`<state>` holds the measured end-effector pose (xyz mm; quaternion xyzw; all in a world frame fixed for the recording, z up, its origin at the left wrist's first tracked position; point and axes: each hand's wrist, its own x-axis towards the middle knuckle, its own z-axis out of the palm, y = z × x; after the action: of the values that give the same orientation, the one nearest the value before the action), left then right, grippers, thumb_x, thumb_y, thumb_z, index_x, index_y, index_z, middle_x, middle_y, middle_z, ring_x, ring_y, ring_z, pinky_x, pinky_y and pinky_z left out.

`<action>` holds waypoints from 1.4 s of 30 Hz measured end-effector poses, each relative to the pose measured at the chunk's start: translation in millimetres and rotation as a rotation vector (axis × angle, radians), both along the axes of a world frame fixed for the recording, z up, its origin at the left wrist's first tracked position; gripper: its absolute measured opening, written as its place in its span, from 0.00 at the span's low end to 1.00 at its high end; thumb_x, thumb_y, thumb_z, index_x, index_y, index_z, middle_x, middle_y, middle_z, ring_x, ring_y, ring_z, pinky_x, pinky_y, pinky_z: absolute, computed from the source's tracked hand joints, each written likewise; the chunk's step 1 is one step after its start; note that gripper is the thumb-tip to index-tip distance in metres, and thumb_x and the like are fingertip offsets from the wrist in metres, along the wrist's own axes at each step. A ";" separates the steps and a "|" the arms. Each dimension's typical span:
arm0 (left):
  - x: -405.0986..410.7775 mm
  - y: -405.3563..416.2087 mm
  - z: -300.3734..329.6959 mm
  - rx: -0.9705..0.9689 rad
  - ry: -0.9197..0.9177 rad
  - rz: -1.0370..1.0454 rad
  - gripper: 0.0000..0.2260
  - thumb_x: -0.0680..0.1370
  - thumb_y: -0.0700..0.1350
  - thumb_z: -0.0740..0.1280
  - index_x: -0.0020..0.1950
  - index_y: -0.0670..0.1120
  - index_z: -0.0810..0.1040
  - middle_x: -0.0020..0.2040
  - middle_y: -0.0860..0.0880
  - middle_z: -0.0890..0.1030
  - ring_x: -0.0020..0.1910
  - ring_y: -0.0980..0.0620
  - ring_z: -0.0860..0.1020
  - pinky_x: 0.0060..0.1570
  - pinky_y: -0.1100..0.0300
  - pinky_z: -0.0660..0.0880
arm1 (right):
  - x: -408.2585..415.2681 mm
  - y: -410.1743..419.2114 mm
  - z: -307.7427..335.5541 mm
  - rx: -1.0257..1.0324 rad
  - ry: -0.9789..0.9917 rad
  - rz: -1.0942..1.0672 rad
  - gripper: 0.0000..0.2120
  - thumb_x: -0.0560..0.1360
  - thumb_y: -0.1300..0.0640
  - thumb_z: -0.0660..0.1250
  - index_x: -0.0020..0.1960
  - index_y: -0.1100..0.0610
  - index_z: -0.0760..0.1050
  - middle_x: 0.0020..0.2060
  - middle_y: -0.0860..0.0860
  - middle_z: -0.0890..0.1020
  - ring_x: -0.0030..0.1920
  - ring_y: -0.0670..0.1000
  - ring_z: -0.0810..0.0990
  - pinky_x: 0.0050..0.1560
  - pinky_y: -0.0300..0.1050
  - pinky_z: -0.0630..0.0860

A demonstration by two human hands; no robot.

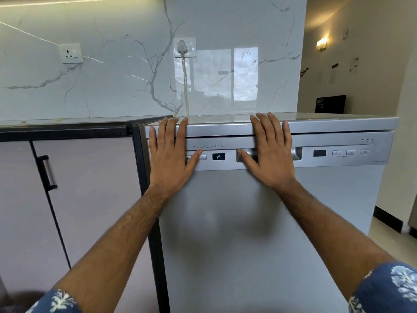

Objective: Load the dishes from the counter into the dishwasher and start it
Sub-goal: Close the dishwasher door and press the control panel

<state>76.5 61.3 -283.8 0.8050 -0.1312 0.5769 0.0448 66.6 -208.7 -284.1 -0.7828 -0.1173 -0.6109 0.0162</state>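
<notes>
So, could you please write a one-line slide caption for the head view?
Left hand and right hand pressed flat against the dishwasher door, display lit.

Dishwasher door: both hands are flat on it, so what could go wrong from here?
The left hand covers buttons beside the display showing "P", so its thumb might press one by accident. A thin gap shows along the top of the door, so it may not be latched, and the start could fail.
</notes>
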 end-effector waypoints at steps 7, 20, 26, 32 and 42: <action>-1.9 -0.6 0.1 -0.001 -0.008 -0.001 0.35 0.81 0.66 0.55 0.81 0.49 0.54 0.79 0.45 0.60 0.80 0.44 0.54 0.79 0.42 0.44 | 0.2 0.5 -0.6 0.009 -0.010 0.015 0.35 0.80 0.36 0.56 0.80 0.54 0.55 0.78 0.50 0.60 0.80 0.52 0.52 0.79 0.58 0.45; 0.4 -4.5 0.1 -0.055 -0.090 -0.025 0.27 0.82 0.60 0.54 0.77 0.48 0.62 0.74 0.44 0.66 0.77 0.44 0.60 0.78 0.41 0.49 | -1.5 5.4 -1.5 0.049 -0.056 0.042 0.35 0.79 0.37 0.59 0.78 0.55 0.60 0.75 0.52 0.66 0.78 0.54 0.58 0.78 0.60 0.49; 6.7 -10.6 -1.7 -0.111 -0.095 -0.004 0.26 0.81 0.59 0.59 0.74 0.46 0.67 0.69 0.43 0.71 0.74 0.43 0.64 0.77 0.41 0.51 | -0.6 11.1 0.0 0.097 -0.003 0.042 0.36 0.76 0.39 0.63 0.77 0.58 0.63 0.73 0.55 0.67 0.77 0.57 0.59 0.78 0.61 0.48; -19.9 -5.7 9.9 -0.045 0.092 0.018 0.29 0.80 0.57 0.63 0.76 0.45 0.65 0.72 0.40 0.71 0.75 0.41 0.63 0.76 0.38 0.54 | -23.6 12.3 11.5 0.117 0.182 0.014 0.35 0.77 0.40 0.64 0.76 0.59 0.63 0.73 0.56 0.68 0.77 0.58 0.60 0.78 0.60 0.49; -76.3 8.8 75.2 0.148 0.697 -0.006 0.39 0.73 0.54 0.69 0.80 0.43 0.57 0.78 0.40 0.63 0.78 0.39 0.58 0.76 0.39 0.54 | -76.5 13.8 68.2 0.009 0.728 -0.080 0.43 0.73 0.41 0.67 0.80 0.58 0.55 0.77 0.56 0.61 0.79 0.59 0.55 0.78 0.62 0.51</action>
<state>0.3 70.0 -208.7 0.9541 -0.1517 0.2564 0.0301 -9.9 -194.9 -216.0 -0.9528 -0.0705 -0.2930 0.0364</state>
